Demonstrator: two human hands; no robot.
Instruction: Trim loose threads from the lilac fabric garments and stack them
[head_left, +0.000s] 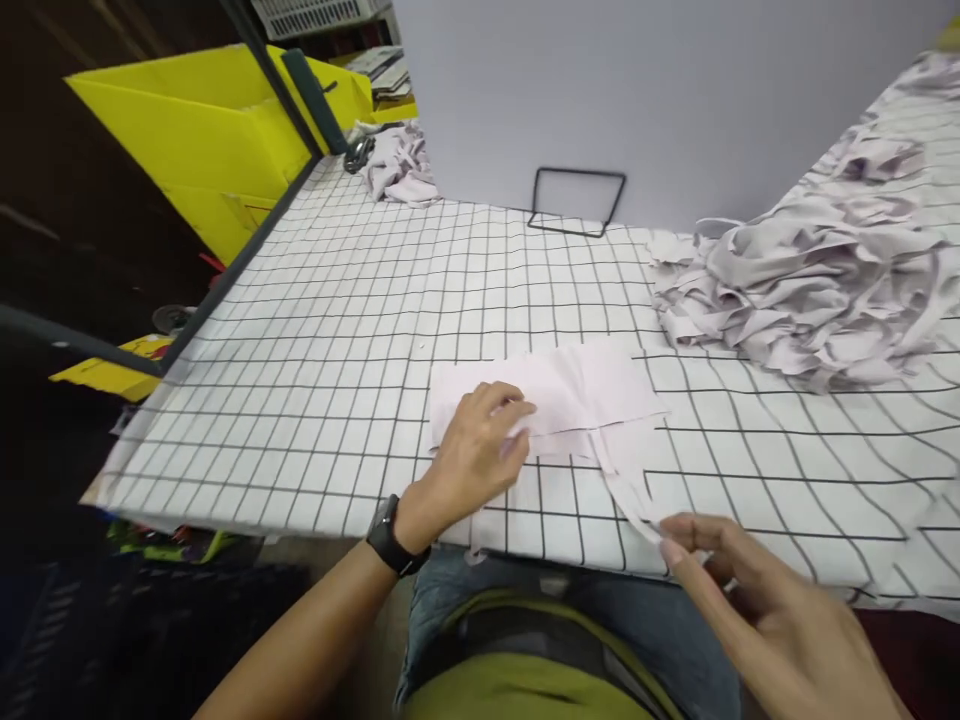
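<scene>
A pale pink piece of fabric point(611, 385), laid in layers, lies flat near the front edge of the table. My left hand point(472, 445), with a black watch on the wrist, rests over the left part of the fabric. Its fingers are loosely curved and the thumb stands apart from them. From the fabric's lower right, a narrow pale strip point(628, 505) runs toward me. My right hand point(765, 600) pinches the end of that strip between thumb and forefinger, just at the table's edge.
A large heap of pale fabric pieces point(802, 290) lies at the right, and a smaller heap point(405, 165) at the back left. A bent black wire frame point(577, 172) stands by a grey panel point(600, 90). Yellow boxes point(202, 130) stand beyond the grid-patterned tabletop's point(315, 330) left edge.
</scene>
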